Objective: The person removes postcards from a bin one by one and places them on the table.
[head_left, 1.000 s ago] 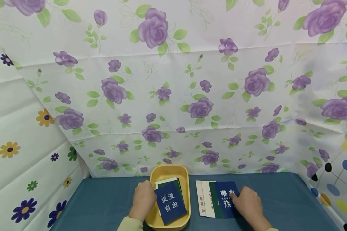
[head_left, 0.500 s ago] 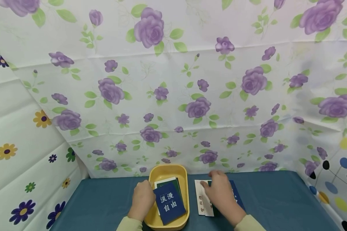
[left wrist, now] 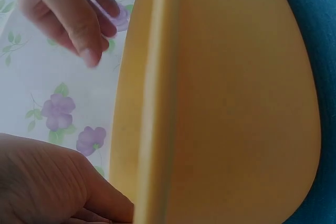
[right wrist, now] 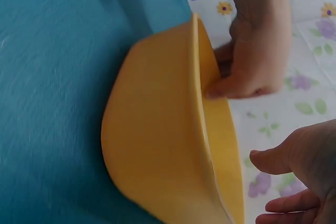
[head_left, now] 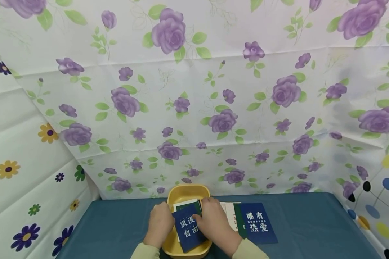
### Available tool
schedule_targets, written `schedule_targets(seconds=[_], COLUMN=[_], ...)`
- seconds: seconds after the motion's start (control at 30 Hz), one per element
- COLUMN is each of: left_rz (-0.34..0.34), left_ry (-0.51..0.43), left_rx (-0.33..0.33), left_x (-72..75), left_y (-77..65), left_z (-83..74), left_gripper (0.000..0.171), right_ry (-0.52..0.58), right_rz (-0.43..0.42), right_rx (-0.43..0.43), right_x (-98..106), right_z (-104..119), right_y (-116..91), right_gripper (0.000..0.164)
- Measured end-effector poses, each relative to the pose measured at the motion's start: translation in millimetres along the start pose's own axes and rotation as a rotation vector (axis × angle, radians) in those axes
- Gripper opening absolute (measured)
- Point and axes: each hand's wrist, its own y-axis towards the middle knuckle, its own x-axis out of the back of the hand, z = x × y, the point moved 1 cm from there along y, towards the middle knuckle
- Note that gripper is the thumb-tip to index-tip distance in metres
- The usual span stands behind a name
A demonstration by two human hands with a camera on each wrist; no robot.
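Note:
A yellow plastic basin holds a blue booklet with white characters, lying tilted over a green one with a white edge. My left hand is curled at the basin's left rim; in the left wrist view its thumb passes behind that rim. Over the basin's right side, my right hand overlaps the blue booklet in the head view. Its thumb and fingers stand apart, with nothing between them in the right wrist view.
Right of the basin, several booklets overlap in a row on the teal tabletop, a blue one uppermost at the right. My right hand partly hides the row's left end. A flowered sheet hangs behind the table.
My right hand has moved left from the blue booklet in the row, across the pale ones, to the basin. That blue booklet lies uncovered. My left hand has stayed at the rim.

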Motion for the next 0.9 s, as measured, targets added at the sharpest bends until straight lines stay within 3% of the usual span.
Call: schedule_targets(seconds=[0.37, 0.7, 0.9], left_rz=[0.011, 0.063, 0.059], left_ry=[0.011, -0.001, 0.011], left_rx=[-0.017, 0.005, 0.006], left_x=[-0.6, 1.5, 1.1], left_y=[1.0, 1.7, 2.2], left_z=[3.2, 2.9, 2.2], left_gripper=[0.009, 0.008, 0.01], right_ry=[-0.081, -0.108, -0.175], right_rz=[0.082, 0.148, 0.167], right_rx=[0.017, -0.026, -0.033], right_x=[-23.7, -38.1, -43.8], right_z=[26.7, 29.3, 29.4], right_y=[4.2, 5.7, 4.3], right_gripper=[0.06, 0.071, 0.072])
